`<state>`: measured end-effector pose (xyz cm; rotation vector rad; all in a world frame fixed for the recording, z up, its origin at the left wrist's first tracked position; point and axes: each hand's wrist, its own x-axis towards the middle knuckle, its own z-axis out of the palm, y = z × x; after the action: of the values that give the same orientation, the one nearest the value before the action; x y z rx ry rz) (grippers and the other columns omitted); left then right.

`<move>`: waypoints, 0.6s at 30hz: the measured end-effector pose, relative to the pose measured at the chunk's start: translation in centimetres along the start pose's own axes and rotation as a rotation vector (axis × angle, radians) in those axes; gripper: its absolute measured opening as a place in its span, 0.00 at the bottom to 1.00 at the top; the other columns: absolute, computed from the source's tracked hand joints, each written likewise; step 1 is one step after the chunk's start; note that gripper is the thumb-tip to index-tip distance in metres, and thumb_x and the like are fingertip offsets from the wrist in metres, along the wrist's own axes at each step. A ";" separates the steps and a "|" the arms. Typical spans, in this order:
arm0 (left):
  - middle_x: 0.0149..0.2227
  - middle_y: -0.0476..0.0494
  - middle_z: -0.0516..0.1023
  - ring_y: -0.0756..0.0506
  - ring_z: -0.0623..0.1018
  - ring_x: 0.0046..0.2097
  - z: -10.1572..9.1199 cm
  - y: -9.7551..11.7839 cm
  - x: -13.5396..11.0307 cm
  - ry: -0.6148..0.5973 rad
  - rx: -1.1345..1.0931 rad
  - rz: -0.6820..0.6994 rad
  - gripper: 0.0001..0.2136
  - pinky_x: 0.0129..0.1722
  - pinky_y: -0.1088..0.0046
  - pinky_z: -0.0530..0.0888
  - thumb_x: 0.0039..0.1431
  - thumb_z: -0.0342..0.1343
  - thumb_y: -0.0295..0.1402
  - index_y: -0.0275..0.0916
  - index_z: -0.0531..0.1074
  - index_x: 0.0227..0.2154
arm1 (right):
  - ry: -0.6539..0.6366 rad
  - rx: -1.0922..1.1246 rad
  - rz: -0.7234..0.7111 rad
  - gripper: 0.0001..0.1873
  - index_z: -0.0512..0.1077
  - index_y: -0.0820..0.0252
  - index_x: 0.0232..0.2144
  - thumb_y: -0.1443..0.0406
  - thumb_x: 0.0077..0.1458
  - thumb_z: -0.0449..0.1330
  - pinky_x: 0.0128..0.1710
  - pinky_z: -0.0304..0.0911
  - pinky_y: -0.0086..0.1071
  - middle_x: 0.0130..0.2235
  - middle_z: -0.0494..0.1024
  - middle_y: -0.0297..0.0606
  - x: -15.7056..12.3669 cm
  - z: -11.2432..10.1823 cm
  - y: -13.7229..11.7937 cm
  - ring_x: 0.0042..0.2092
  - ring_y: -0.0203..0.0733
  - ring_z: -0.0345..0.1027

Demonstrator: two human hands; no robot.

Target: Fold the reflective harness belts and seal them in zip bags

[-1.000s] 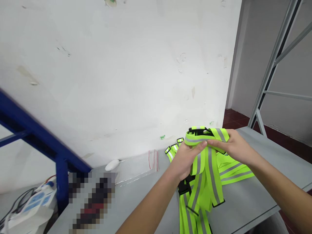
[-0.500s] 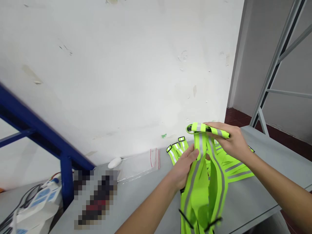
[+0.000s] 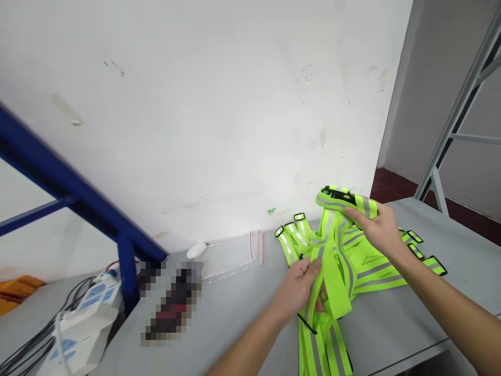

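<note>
Between my hands hangs a bright yellow-green reflective vest made of elastic straps with grey stripes. My right hand grips its upper end, where a strap is bundled around a black buckle. Lower down and to the left, my left hand is closed on a strap, thumb on top. The lower straps hang toward the bottom edge of the view. Behind, more reflective straps of the same kind lie spread on the grey table, with black-edged loops at their ends.
A clear zip bag with red lines lies against the wall, a white oval object beside it. Left are a blue metal frame, white power strips with cables, and a blurred-out item. A grey metal frame rises at right.
The folded end in my right hand has tilted and loosened, showing more of the black buckle. My left hand has slid lower on the straps. The view has shifted slightly left.
</note>
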<state>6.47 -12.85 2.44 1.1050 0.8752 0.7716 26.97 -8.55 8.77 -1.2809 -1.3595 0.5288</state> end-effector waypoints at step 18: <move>0.45 0.44 0.77 0.42 0.78 0.46 -2.0 0.4 0.4 -0.070 -0.460 -0.018 0.24 0.48 0.64 0.73 0.47 0.65 0.32 0.43 0.67 0.48 | -0.214 0.660 0.439 0.21 0.76 0.60 0.39 0.60 0.41 0.72 0.23 0.70 0.34 0.41 0.80 0.44 0.7 0.9 -0.8 0.38 0.50 0.75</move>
<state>4.87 -11.59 2.32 0.7107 0.6062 0.8615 26.06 -7.88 9.54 -0.9755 -0.9347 1.3266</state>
